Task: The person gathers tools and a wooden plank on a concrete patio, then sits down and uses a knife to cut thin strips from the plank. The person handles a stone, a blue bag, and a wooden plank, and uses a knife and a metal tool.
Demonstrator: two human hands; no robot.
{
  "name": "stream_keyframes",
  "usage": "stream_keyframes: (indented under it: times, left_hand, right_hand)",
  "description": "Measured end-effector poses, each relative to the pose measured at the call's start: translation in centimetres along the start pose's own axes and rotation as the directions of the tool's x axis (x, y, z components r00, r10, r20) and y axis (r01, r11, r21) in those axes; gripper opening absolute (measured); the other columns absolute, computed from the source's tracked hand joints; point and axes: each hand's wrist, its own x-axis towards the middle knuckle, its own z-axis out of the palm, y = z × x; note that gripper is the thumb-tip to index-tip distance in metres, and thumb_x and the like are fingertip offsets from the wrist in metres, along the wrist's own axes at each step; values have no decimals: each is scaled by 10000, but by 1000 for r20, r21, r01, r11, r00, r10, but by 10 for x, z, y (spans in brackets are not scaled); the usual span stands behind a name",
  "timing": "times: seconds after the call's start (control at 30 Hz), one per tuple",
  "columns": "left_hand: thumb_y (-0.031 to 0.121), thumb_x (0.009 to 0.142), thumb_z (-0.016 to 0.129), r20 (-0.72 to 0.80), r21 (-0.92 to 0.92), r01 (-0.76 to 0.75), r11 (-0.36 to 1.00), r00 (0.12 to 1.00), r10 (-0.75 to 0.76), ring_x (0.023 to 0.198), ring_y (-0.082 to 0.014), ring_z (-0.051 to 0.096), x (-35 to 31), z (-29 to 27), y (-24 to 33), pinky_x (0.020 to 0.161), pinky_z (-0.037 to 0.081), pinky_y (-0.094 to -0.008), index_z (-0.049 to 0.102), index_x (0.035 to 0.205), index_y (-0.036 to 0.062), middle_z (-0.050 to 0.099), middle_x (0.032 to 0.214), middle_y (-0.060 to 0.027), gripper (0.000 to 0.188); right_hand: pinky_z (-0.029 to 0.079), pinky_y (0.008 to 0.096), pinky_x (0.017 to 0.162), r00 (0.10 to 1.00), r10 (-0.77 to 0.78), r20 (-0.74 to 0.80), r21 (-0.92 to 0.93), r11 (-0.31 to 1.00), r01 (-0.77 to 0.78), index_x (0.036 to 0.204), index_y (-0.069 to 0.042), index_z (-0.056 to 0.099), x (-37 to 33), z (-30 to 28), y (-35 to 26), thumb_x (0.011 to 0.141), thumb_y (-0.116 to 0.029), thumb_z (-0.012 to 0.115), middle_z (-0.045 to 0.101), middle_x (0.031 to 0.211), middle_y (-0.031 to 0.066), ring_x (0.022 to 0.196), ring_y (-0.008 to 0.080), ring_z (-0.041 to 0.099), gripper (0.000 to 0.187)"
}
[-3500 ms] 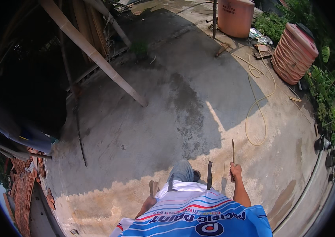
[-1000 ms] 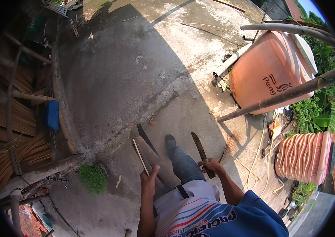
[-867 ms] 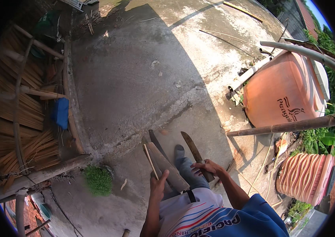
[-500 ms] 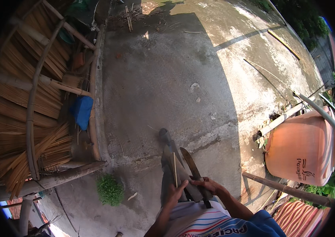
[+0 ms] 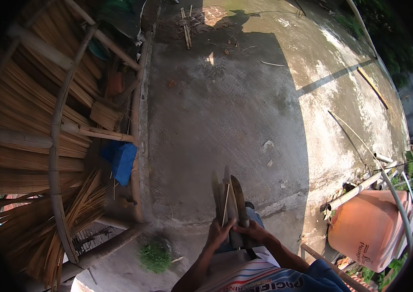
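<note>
In the head view, the left hand, closed on the stick (flat pieces bunched alongside), and the right hand, gripping the machete, have come together. The machete, rising ahead of the grip, now stands beside that bundle.

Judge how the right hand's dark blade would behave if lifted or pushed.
The dark blade is probably stiff: it projects past the right hand without drooping. It may feel front-heavy, with much length beyond the grip. Looking flat, it seems unlikely to roll.
</note>
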Motion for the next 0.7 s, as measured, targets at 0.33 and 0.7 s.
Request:
stream_keyframes:
  times: [0.33, 0.7]
  left_hand:
    - [379, 877, 729, -63, -15, 69, 998, 996, -70, 698, -174, 645, 148, -58, 84, 652, 490, -338, 741, 997, 24, 680, 729, -60, 375]
    - [142, 869, 629, 35, -146, 242, 959, 970, -240, 588, -30, 443, 385, -110, 243, 531, 359, -254, 747, 1132, 59, 523, 673, 65, 300]
  right_hand:
    - [506, 364, 962, 997, 42, 58, 160, 986, -50, 1330, 9, 559, 121, -9, -150, 849, -317, 811, 654, 1206, 121, 1102, 217, 626, 633]
    - [578, 395, 815, 995, 49, -86, 476, 879, -2, 1211, 34, 591, 270, -101, -349, 853, -299, 811, 681, 1084, 130, 956, 234, 681, 536]
